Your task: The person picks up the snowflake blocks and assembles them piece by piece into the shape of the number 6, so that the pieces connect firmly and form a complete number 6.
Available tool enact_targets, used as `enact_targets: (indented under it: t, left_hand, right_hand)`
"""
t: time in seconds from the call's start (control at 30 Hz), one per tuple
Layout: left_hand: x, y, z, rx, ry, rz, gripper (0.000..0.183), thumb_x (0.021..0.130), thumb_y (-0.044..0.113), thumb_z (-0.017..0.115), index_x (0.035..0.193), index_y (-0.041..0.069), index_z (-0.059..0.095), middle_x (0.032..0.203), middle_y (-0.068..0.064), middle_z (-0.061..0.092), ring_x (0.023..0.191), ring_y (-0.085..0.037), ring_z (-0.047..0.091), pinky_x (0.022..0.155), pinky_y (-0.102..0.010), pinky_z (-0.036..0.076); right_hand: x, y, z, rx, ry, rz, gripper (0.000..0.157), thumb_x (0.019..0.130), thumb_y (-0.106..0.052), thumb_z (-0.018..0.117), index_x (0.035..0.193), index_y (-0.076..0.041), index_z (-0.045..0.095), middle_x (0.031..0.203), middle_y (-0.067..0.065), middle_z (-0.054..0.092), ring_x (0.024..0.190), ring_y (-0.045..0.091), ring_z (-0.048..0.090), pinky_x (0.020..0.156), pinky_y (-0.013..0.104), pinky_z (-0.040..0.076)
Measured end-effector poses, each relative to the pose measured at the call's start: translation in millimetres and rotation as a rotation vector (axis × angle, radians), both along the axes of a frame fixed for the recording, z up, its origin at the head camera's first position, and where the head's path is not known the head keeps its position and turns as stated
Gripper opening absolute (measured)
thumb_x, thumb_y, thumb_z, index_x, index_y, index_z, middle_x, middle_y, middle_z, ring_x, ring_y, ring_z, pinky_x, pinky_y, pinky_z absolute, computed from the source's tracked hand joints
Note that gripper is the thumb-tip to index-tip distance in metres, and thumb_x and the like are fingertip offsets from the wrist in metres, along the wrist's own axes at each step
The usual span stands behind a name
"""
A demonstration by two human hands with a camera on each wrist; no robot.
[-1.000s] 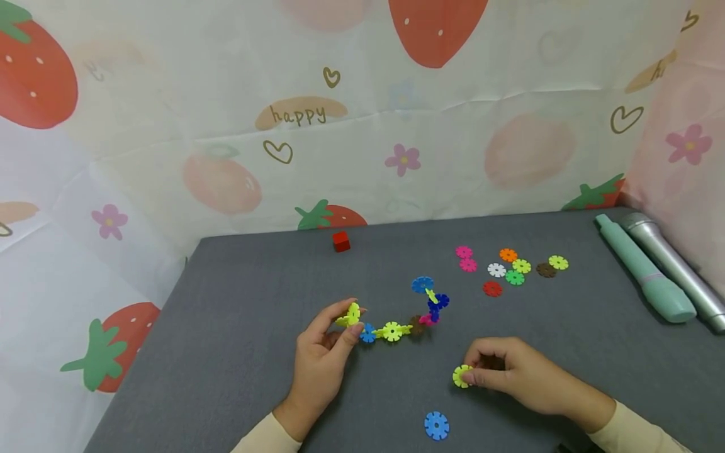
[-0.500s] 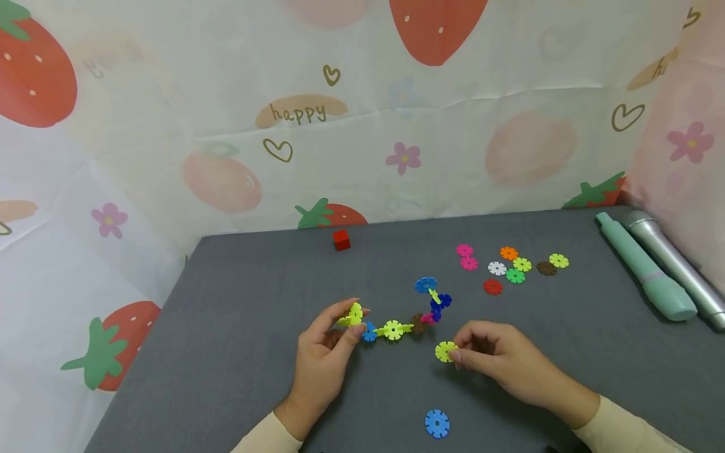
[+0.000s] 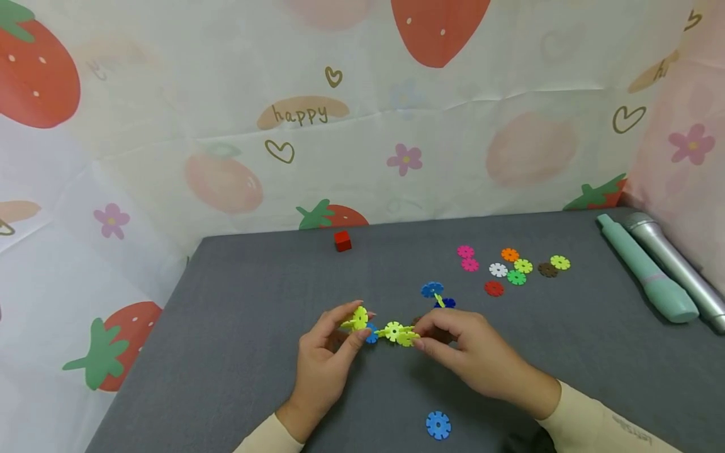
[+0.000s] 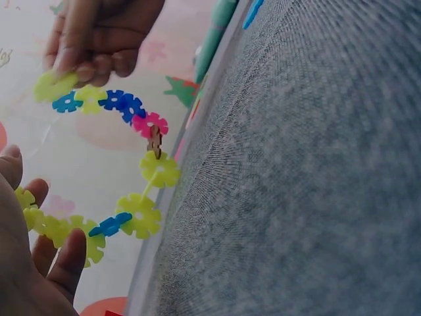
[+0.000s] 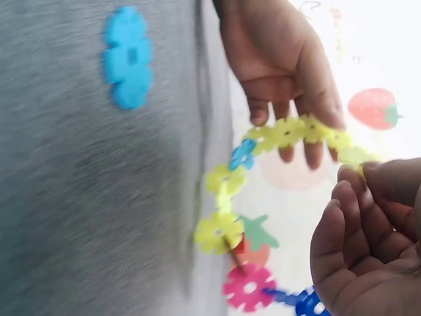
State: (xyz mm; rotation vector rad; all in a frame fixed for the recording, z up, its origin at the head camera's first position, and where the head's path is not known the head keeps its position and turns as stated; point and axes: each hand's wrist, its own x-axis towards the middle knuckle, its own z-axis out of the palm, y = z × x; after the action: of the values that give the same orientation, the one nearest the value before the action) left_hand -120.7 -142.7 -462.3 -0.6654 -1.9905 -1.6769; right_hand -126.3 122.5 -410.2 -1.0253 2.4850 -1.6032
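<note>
A chain of interlocking plastic snowflake discs (image 3: pixel 393 331) curves over the table. Between thumb and fingers, my left hand (image 3: pixel 325 362) holds its yellow end (image 3: pixel 359 318). My right hand (image 3: pixel 481 355) pinches a single yellow snowflake disc (image 3: pixel 406 339) by the edge, in front of the chain's middle. In the right wrist view that disc (image 5: pixel 355 156) appears close to the chain's yellow end; whether they touch I cannot tell. The right hand covers the pink disc in the head view, but the left wrist view shows this pink disc (image 4: pixel 150 124) within the chain.
One loose blue disc (image 3: pixel 438 426) lies near the front. Several loose discs of mixed colours, among them a red disc (image 3: pixel 494 289), lie at the back right. A red cube (image 3: pixel 342 241) sits at the back. A green microphone (image 3: pixel 651 274) and a silver microphone (image 3: pixel 674 267) lie far right.
My right hand has moved left and away from me with the yellow disc, up to the chain. The left hand keeps its hold and has barely moved.
</note>
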Motion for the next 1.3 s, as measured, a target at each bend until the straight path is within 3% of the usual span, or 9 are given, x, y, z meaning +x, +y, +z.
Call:
enact_targets:
  t: [0.17,0.37,0.53,0.87,1.3]
  left_hand:
    - [0.7,0.0,0.4,-0.017,-0.005,0.006,0.049,0.094,-0.009,0.081,0.139,0.009,0.073,0.119,-0.007,0.077,0.108,-0.025,0.068,0.08,-0.032,0.059]
    - [0.1,1.2,0.8,-0.03,0.061,-0.001,0.05,0.09,-0.013,0.083,0.137,0.003,0.074,0.12,-0.012,0.075,0.105,-0.026,0.068,0.077,-0.032,0.059]
    - [-1.1,1.2,-0.3,-0.051,0.097,-0.013,0.052,0.088,-0.014,0.084,0.137,0.001,0.074,0.119,-0.014,0.075,0.105,-0.027,0.067,0.077,-0.033,0.06]
    - [0.6,1.1,3.4,-0.071,0.108,-0.012,0.052,0.088,-0.012,0.084,0.138,0.002,0.074,0.118,-0.012,0.076,0.105,-0.027,0.067,0.078,-0.035,0.062]
    - [1.8,1.9,4.6,-0.081,0.087,0.013,0.048,0.088,-0.011,0.083,0.134,0.001,0.076,0.114,-0.011,0.077,0.101,-0.026,0.067,0.078,-0.026,0.057]
  right_hand:
    - [-3.0,-13.1,10.0,0.037,0.118,-0.022,0.012,0.103,-0.004,0.077,0.105,-0.016,0.076,0.098,-0.008,0.071,0.083,0.011,0.065,0.073,0.031,0.058]
    - [-8.6,-24.1,19.8,0.093,0.219,-0.056,0.02,0.098,0.002,0.08,0.105,-0.016,0.076,0.098,-0.01,0.07,0.082,0.006,0.063,0.071,0.029,0.057]
    - [-13.3,-27.8,22.5,0.112,0.262,-0.03,0.019,0.098,0.001,0.08,0.106,-0.016,0.076,0.096,-0.012,0.067,0.08,0.005,0.06,0.069,0.028,0.056]
    - [-23.4,-31.0,24.2,0.044,0.375,0.039,0.023,0.094,0.006,0.083,0.105,-0.014,0.081,0.095,-0.008,0.07,0.079,0.004,0.06,0.067,0.025,0.055]
    - [-26.0,-36.8,28.3,0.085,0.421,0.031,0.017,0.092,0.003,0.086,0.101,-0.011,0.084,0.094,-0.009,0.074,0.077,0.002,0.06,0.064,0.023,0.053]
